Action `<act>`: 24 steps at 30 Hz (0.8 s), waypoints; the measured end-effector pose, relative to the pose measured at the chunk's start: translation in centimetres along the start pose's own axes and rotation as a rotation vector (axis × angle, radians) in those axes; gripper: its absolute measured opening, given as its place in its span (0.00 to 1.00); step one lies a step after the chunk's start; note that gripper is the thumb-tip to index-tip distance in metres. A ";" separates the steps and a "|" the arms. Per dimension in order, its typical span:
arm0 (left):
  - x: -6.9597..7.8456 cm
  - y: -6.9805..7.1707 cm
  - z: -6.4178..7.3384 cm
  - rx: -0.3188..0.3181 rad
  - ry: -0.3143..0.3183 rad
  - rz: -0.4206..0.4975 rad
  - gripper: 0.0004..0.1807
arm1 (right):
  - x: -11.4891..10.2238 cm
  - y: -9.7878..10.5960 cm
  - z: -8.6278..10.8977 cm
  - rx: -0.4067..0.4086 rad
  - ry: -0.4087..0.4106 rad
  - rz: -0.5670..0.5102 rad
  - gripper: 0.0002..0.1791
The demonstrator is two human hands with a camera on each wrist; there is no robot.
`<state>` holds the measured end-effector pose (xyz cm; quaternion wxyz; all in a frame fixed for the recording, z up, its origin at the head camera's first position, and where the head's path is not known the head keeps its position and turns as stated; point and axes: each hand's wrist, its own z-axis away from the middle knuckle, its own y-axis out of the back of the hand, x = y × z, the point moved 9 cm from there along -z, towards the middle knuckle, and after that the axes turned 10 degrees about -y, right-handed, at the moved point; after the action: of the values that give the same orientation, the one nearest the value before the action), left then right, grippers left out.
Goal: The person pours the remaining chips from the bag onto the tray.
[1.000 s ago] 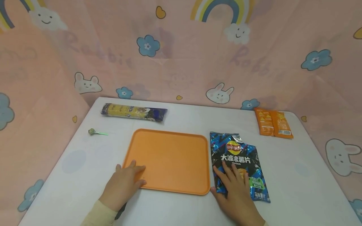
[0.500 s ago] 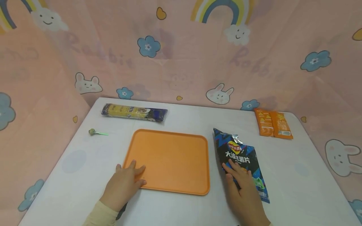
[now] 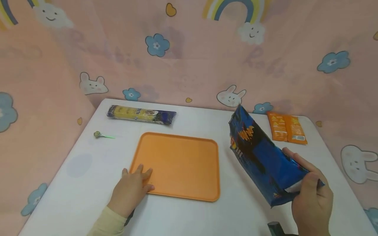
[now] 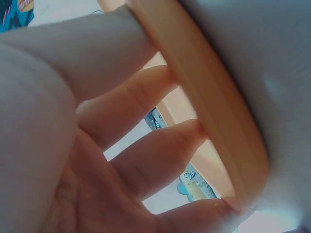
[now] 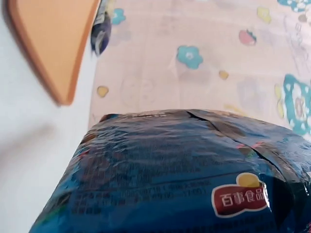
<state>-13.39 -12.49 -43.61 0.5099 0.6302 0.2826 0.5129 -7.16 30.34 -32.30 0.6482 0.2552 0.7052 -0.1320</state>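
In the head view my right hand [image 3: 314, 193] grips a blue-and-black potato chip bag [image 3: 260, 157] by its near right end, thumb on top. The bag is raised off the table and tilted, its far end pointing up and left. Its printed blue side [image 5: 146, 174] fills the lower right wrist view, hiding that hand. Spread over the near left corner of an orange tray [image 3: 180, 167] lies my left hand [image 3: 130, 188]. Seen from the left wrist, its fingertips touch the tray's rim [image 4: 214, 107] with the fingers fairly straight.
A yellow and dark-blue long packet [image 3: 141, 114] lies at the back left, with a lollipop [image 3: 101, 134] in front of it. An orange snack packet [image 3: 286, 127] rests at the back right. Patterned pink cloth [image 3: 189, 59] stands behind the white table [image 3: 192, 216].
The right hand has gone from lying on the flat chip bag to gripping and lifting it, turning it over so another side shows. The left hand stays at the tray's corner.
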 end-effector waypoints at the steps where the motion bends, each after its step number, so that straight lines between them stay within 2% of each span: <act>1: -0.1 -0.1 0.0 0.000 0.004 0.004 0.31 | -0.3 -0.5 -0.2 -0.037 0.016 -0.032 0.25; 3: -0.2 -0.1 0.0 0.012 0.003 0.008 0.32 | -1.0 -1.8 -0.5 -0.130 0.055 -0.084 0.25; 8: -0.2 -0.3 0.0 0.028 0.006 0.006 0.33 | -2.8 -5.6 -0.9 -0.288 0.111 -0.098 0.26; 12: -0.4 -0.3 0.0 0.024 0.022 -0.003 0.33 | -3.8 -9.1 -0.9 -0.369 0.128 -0.004 0.26; 16: -0.3 -0.3 -0.1 0.035 -0.002 -0.014 0.32 | -4.6 -12.2 -0.7 -0.450 0.189 0.038 0.26; 21: -0.1 -0.4 -0.4 0.043 -0.035 -0.037 0.32 | -4.8 -15.4 -0.7 -0.530 0.225 0.005 0.25; 24: -0.2 -0.6 -0.4 0.029 -0.010 -0.033 0.32 | -4.8 -17.1 -0.6 -0.578 0.227 -0.019 0.25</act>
<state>-13.74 -12.28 -44.27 0.5107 0.6352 0.2979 0.4971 -16.61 15.46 -29.97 0.6096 0.0669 0.7839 0.0971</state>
